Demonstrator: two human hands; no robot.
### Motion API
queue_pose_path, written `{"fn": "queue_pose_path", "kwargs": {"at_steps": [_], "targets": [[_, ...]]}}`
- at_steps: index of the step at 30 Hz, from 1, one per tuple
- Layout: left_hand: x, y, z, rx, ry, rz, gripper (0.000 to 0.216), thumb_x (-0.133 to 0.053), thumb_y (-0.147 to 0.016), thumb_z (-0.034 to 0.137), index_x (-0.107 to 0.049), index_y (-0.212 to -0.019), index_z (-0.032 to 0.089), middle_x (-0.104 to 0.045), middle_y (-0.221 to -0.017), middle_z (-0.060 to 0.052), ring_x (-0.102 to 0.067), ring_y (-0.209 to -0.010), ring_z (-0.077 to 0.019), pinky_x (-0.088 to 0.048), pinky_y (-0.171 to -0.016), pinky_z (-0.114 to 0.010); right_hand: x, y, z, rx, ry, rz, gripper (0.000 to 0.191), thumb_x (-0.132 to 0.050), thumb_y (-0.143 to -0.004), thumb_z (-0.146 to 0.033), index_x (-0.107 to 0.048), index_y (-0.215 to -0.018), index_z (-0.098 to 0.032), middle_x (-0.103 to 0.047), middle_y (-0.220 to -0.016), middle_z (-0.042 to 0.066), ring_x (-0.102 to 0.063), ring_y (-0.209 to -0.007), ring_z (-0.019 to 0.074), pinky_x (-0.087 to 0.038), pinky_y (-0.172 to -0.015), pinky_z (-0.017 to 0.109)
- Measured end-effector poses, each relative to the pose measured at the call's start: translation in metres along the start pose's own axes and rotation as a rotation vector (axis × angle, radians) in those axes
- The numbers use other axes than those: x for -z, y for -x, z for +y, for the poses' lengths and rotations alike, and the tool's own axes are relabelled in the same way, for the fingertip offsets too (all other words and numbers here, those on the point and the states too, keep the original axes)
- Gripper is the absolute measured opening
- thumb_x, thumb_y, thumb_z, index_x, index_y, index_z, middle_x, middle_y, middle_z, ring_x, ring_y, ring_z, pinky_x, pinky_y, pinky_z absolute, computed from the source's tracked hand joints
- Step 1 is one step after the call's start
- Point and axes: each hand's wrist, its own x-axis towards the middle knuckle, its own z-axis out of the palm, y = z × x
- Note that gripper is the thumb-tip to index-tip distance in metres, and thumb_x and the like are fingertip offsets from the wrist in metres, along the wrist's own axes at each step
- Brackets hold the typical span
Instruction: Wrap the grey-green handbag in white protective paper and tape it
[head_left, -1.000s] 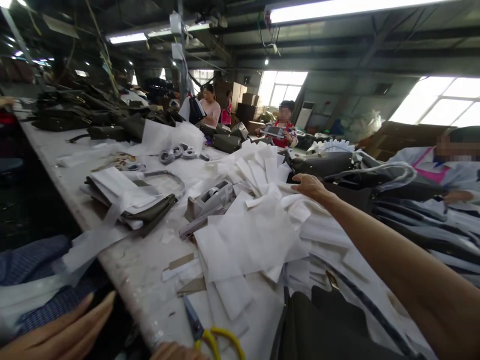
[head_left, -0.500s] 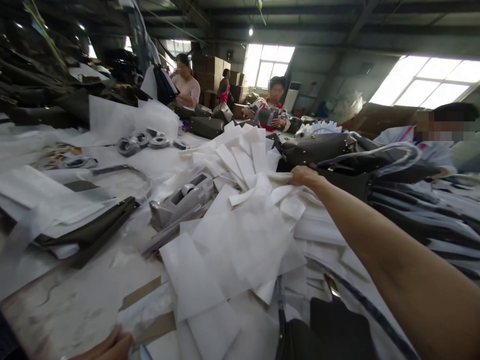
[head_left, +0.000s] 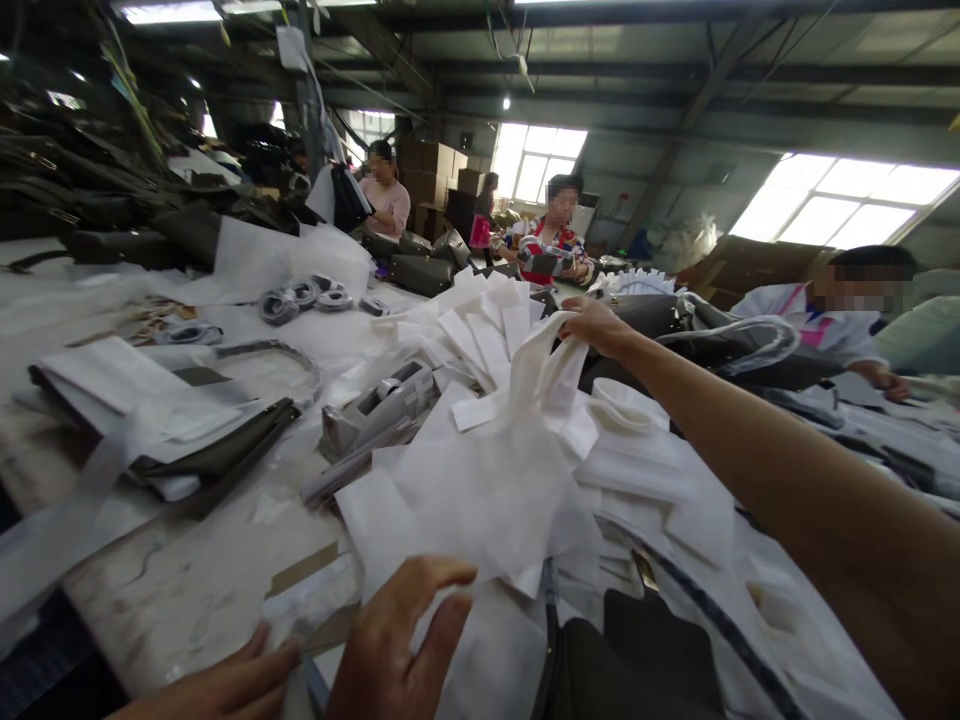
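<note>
Clearly, bare table [head_left: 180, 570] and its edge lay left of the left fingers, beyond a neighbour's hand [head_left: 225, 682]. The left hand [head_left: 411, 632] gaped, visibly gripping nothing. Farther right, the right hand [head_left: 591, 325] pinched a white sheet [head_left: 529, 385], half raised; loose paper [head_left: 469, 350] crowded left of those fingers, a dark bag [head_left: 646, 314] right.
</note>
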Motion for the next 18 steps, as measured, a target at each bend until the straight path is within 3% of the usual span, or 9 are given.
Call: {"fn": "queue_pose_path", "kwargs": {"at_steps": [4, 9, 13, 18], "targets": [[-0.009, -0.074, 0.031, 0.098, 0.252, -0.045, 0.026, -0.056, -0.092, 0.04, -0.069, -0.108, 0.023, -0.073, -0.107, -0.004, -0.067, -0.101, -0.019, -0.053, -0.086, -0.027, 0.038, 0.011, -0.049, 0.111, -0.064, 0.14, 0.057, -0.058, -0.075, -0.017, -0.056, -0.131, -0.015, -0.069, -0.115, 0.013, -0.066, -0.102, 0.026, -0.051, -0.087, 0.034], [-0.006, -0.138, 0.071, -0.019, 0.644, -0.087, 0.037, -0.064, -0.087, 0.04, -0.066, -0.114, 0.015, -0.071, -0.114, -0.01, -0.065, -0.109, -0.0219, -0.049, -0.098, -0.034, 0.114, 0.037, -0.109, 0.31, -0.005, 0.319, 0.048, -0.05, -0.078, -0.009, -0.059, -0.125, -0.011, -0.067, -0.118, 0.016, -0.061, -0.11, 0.0291, -0.047, -0.095, 0.042], [0.008, -0.155, 0.118, -0.149, 0.743, -0.142, 0.047, -0.068, -0.084, 0.039, -0.062, -0.124, 0.014, -0.064, -0.13, -0.013, -0.058, -0.124, -0.0247, -0.043, -0.108, -0.038, 0.172, 0.076, -0.155, 0.409, 0.073, 0.331, 0.05, -0.049, -0.076, -0.005, -0.059, -0.125, -0.01, -0.066, -0.12, 0.015, -0.061, -0.107, 0.0265, -0.049, -0.094, 0.043], [0.033, -0.147, 0.171, -0.301, 0.689, -0.135, 0.047, -0.061, -0.089, 0.046, -0.059, -0.127, 0.019, -0.056, -0.141, -0.009, -0.046, -0.136, -0.0247, -0.035, -0.114, -0.04, 0.219, 0.135, -0.203, 0.53, 0.113, 0.297, 0.042, -0.05, -0.076, -0.003, -0.064, -0.116, -0.004, -0.067, -0.116, 0.021, -0.062, -0.108, 0.0314, -0.049, -0.093, 0.051]]}}
